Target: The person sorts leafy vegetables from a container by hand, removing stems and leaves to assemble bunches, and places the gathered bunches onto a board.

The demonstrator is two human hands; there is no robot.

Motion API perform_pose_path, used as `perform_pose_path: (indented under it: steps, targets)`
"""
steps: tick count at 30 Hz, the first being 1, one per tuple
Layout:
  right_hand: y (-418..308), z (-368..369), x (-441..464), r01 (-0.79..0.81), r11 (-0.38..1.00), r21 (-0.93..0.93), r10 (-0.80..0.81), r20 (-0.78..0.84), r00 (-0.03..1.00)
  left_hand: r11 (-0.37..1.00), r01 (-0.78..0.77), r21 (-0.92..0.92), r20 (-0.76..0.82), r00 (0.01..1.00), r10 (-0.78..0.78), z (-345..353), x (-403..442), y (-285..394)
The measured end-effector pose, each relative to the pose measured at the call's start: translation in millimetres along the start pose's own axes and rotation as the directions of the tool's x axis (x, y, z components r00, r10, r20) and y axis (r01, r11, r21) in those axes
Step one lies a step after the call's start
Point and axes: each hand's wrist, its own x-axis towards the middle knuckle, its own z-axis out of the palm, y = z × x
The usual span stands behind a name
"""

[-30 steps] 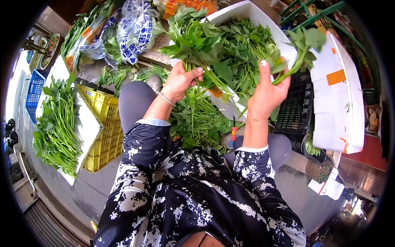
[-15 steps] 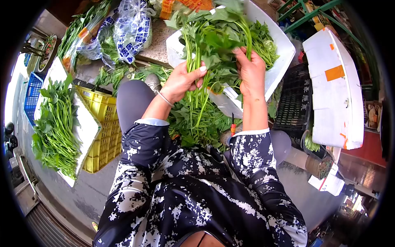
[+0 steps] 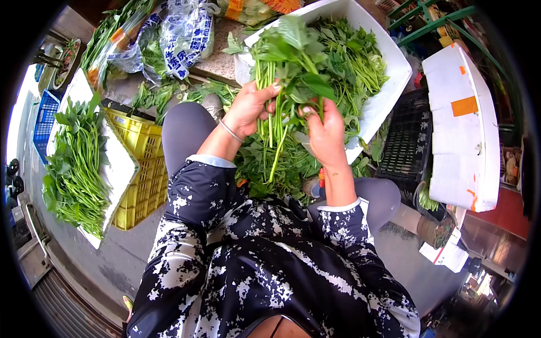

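A bunch of leafy green stems (image 3: 270, 127) hangs from my left hand (image 3: 251, 111), whose fingers are wrapped round it. Close beside it on the right, my right hand (image 3: 326, 130) pinches a leafy stem (image 3: 316, 84) against the bunch. The leaves above the hands are partly blurred. Behind them, more greens (image 3: 355, 56) fill a white foam box (image 3: 394, 67). Below the hands, a loose pile of greens (image 3: 265, 163) lies between my knees.
On the left, cut greens (image 3: 79, 169) lie on a white foam board (image 3: 119, 163) over a yellow crate (image 3: 143, 186). Plastic bags (image 3: 183, 39) lie at the upper left. A black crate (image 3: 403, 135) and an upright white foam box (image 3: 459, 124) stand on the right.
My right hand has come in from the right with its stem, then down and left, close to my left hand. The left hand still grips the bunch.
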Motion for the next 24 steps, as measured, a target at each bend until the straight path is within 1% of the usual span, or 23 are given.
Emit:
perform_pose_path:
  steps: [1, 2, 3, 4, 5, 6, 7, 9, 11, 13, 14, 15, 17, 18, 19, 21, 23, 24]
  targets:
    - [-8, -4, -4, -0.053, 0.996, 0.073, 0.052, 0.017, 0.999, 0.999, 0.000, 0.047, 0.016, 1.000, -0.001, 2, -2, 1]
    - [-22, -10, -10, -0.200, 0.958, 0.204, 0.202, 0.010, 0.979, 0.996, 0.012, 0.093, -0.015, 1.000, -0.011, 4, -4, 2]
    - [-14, -25, -17, -0.319, 0.798, 0.511, 0.304, 0.115, 0.946, 0.996, 0.013, 0.092, -0.015, 1.000, -0.012, 2, -3, 4]
    - [-16, -33, -23, -0.297, 0.752, 0.588, 0.267, 0.140, 0.954, 0.994, -0.025, 0.104, -0.015, 1.000, 0.027, -3, 0, 7]
    - [-21, -44, -28, -0.330, 0.721, 0.609, 0.323, 0.126, 0.938, 0.991, -0.064, 0.115, -0.018, 0.998, 0.067, -7, 0, 9]
    - [-20, -55, -30, -0.299, 0.703, 0.646, 0.347, 0.056, 0.936, 0.992, -0.081, 0.093, 0.017, 0.997, 0.080, -8, -1, 12]
    - [-17, -65, -32, -0.266, 0.685, 0.678, 0.376, -0.017, 0.926, 0.995, -0.088, 0.048, -0.007, 0.996, 0.089, -6, -2, 12]
    - [-13, -76, -34, -0.220, 0.736, 0.641, 0.423, -0.181, 0.888, 0.998, -0.054, 0.031, -0.024, 0.998, 0.055, -2, -3, 11]
    - [-11, -74, -39, -0.193, 0.739, 0.645, 0.408, -0.201, 0.890, 0.999, -0.047, 0.009, -0.029, 0.998, 0.047, -5, 1, 7]
    - [-10, -56, -42, -0.288, 0.836, 0.466, 0.476, -0.356, 0.804, 0.999, -0.043, -0.009, -0.048, 0.998, 0.042, -7, 2, 6]
    - [5, -49, -46, -0.275, 0.884, 0.378, 0.418, -0.376, 0.827, 0.998, -0.049, -0.028, -0.036, 0.998, 0.048, -7, 2, 6]
    - [9, -41, -44, -0.285, 0.903, 0.322, 0.405, -0.415, 0.815, 0.997, -0.055, -0.048, -0.024, 0.998, 0.054, -7, 2, 6]
    - [13, -28, -38, -0.252, 0.914, 0.318, 0.374, -0.421, 0.826, 0.997, -0.047, -0.054, -0.037, 0.998, 0.045, -5, 1, 5]
    - [8, -23, -36, -0.289, 0.897, 0.335, 0.404, -0.355, 0.843, 0.998, -0.040, -0.043, -0.036, 0.999, 0.038, -4, 1, 5]
    - [2, -18, -31, -0.390, 0.869, 0.306, 0.475, -0.290, 0.831, 0.999, -0.031, -0.033, -0.032, 0.999, 0.030, -3, 2, 4]
    - [2, -8, -25, -0.484, 0.818, 0.311, 0.533, -0.095, 0.841, 0.998, -0.042, -0.042, -0.005, 0.999, 0.041, -4, 5, 1]
    - [4, 5, -20, -0.500, 0.825, 0.264, 0.507, 0.045, 0.861, 0.997, -0.060, -0.056, -0.002, 0.998, 0.060, -4, 4, 1]
    - [4, 10, -17, -0.543, 0.782, 0.306, 0.548, 0.078, 0.833, 0.994, -0.085, -0.066, -0.062, 0.995, 0.081, -1, 5, 0]
